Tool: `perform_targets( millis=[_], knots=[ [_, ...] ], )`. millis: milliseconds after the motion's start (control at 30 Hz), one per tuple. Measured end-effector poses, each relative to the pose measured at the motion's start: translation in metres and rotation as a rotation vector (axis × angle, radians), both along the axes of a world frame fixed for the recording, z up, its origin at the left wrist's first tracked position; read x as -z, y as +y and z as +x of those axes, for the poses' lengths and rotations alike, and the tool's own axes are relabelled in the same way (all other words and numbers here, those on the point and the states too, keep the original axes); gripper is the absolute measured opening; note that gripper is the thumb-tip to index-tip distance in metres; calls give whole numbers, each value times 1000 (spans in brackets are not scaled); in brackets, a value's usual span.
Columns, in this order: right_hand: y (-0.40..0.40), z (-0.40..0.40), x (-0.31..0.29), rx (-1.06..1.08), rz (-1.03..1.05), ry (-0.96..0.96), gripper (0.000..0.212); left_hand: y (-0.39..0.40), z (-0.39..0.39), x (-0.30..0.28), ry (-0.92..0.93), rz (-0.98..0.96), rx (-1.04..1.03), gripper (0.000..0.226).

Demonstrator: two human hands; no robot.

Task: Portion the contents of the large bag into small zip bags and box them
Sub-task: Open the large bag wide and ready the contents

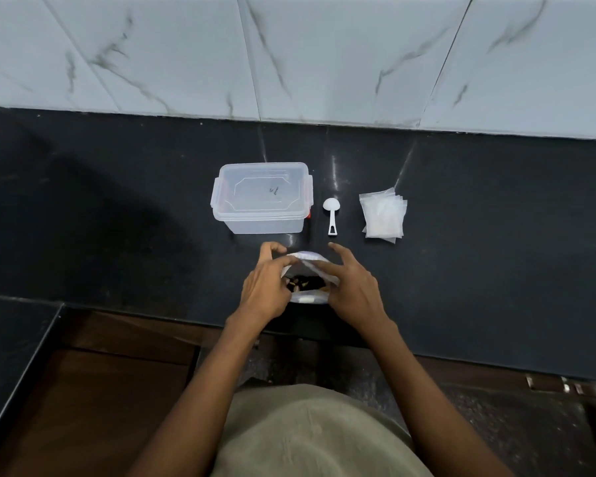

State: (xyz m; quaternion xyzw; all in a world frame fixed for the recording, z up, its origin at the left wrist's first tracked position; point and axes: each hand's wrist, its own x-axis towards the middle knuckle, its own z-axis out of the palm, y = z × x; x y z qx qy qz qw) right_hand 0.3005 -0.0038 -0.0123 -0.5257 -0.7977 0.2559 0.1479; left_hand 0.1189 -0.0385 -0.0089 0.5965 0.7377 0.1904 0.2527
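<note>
While both hands pinch the bag (308, 270) mouth, left hand (265, 287) and right hand (353, 290) either side | I'd spread it evenly, upright | scoop (331, 215) just beyond right hand | box (260, 197) lidded.

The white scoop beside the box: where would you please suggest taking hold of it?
By its handle, from the near side. The scoop lies flat on the counter, bowl toward the wall, its slim handle pointing at the person, clear of the box.
</note>
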Motion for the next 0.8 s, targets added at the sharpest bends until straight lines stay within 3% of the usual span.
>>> perform_targets(
  millis=[167,433,533,633,800],
  knots=[
    [-1,1,-11,-97,-101,-156,69,-5,3,-2,36,-80,21,65],
    [10,5,-8,-145,58,-89,50,3,-3,-1,-96,-43,20,57],
    [12,1,-7,-192,130,-46,38,11,-7,-1,-116,5,10,44],
    [12,-6,-5,-140,139,-42,26,22,-14,1,-94,21,3,30],
    [28,-19,-2,96,13,-210,28,43,-27,4,-26,-53,75,30]
  ],
)
